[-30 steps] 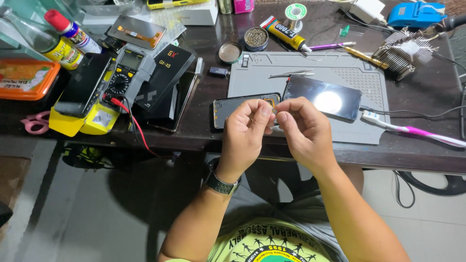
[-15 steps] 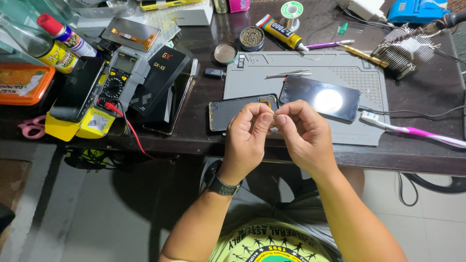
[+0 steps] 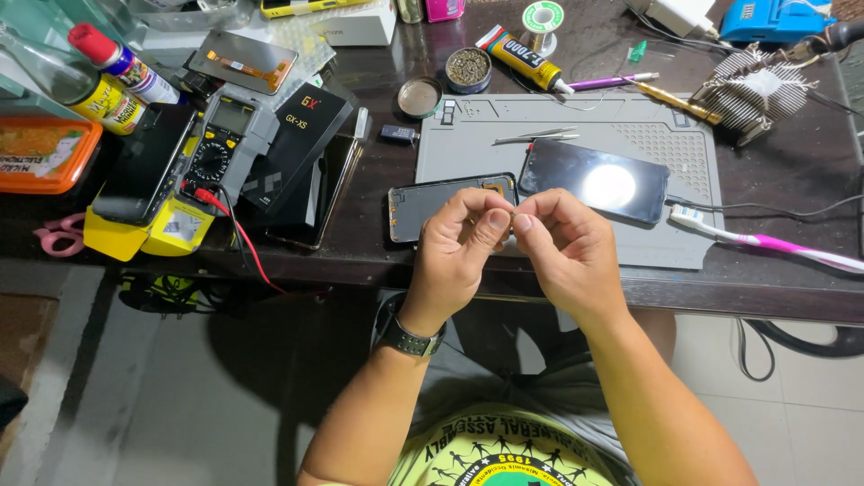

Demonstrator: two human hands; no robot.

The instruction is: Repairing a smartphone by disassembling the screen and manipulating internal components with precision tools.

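Both hands are up in front of the desk edge, fingertips pinched together. Left hand [image 3: 459, 247] and right hand [image 3: 562, 247] meet thumb-to-finger; fingers curled tight, closed on something too small to make out. It sits right at the pinch point, above the near edge of the grey work mat [image 3: 666, 193]. Black watch [image 3: 407, 335] on the left wrist.

On the mat behind the hands: an opened phone frame [image 3: 423, 202] at left, a dark phone [image 3: 594, 180] with a light glare at right, tweezers [image 3: 531, 138] beyond them. Pink-and-white toothbrush [image 3: 765, 238] lies off the mat's right corner.

Packaging and labels:
- black flat box [image 3: 297, 144] with red-orange lettering, left of the mat, leaning over another phone
- yellow multimeter [image 3: 216, 157] beside it, red lead trailing off the desk
- black-and-yellow glue tube [image 3: 517, 56] behind the mat
- bottle with yellow label [image 3: 108, 101] and a red-capped spray can [image 3: 121, 61], far left
- orange tray [image 3: 45, 153] at the left edge
- white box [image 3: 355, 29] at the back
- blue device [image 3: 774, 18], top right
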